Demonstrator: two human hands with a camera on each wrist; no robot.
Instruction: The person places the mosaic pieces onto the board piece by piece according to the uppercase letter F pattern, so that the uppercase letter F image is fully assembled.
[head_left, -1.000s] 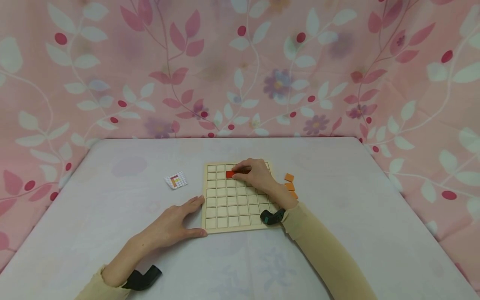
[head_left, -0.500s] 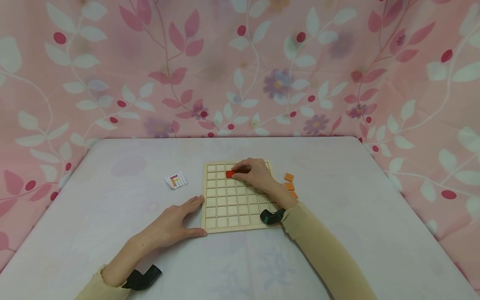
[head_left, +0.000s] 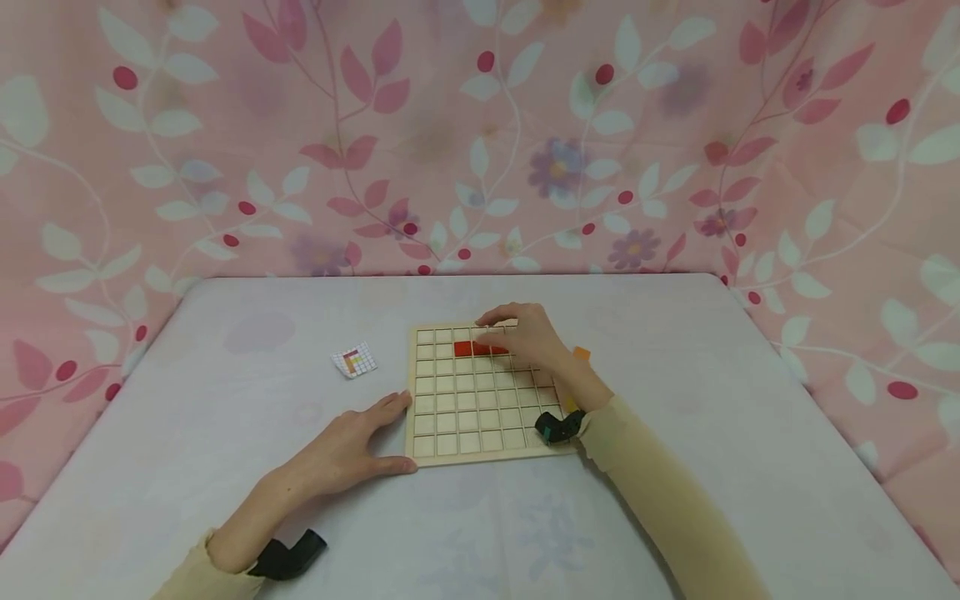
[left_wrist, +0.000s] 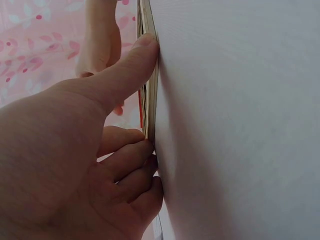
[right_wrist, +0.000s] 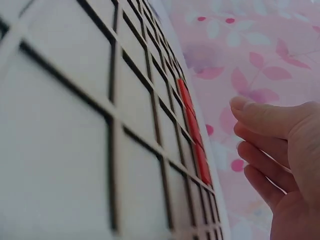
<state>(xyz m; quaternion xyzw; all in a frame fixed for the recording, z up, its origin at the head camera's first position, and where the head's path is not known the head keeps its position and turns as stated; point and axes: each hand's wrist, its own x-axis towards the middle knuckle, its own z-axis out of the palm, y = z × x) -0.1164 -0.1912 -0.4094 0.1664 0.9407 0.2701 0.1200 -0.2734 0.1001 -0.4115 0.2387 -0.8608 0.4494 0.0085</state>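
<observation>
A square wooden grid board (head_left: 457,459) lies flat on the table. Three red square tiles (head_left: 463,349) sit side by side in its second row from the far edge, the rightmost partly hidden behind my right hand. My left hand (head_left: 337,450) rests at the board's left side, thumb and fingers spread and touching its edge; the left wrist view shows the thumb (left_wrist: 135,65) against that edge. Above the far part of the board hovers my right hand (head_left: 532,342). In the right wrist view nothing lies between its relaxed fingers, which are apart from the red tiles (right_wrist: 194,130).
Left of the board lies a small creased paper card (head_left: 355,361) printed with a coloured grid pattern. Orange tiles (head_left: 581,354) lie to the board's right, largely hidden behind my right forearm. A pink floral cloth (head_left: 480,150) hangs behind the table.
My right hand has let go of the leftmost red tile, lifted off the board and shifted right, uncovering more red tiles in that row. The left hand stays at the board's edge.
</observation>
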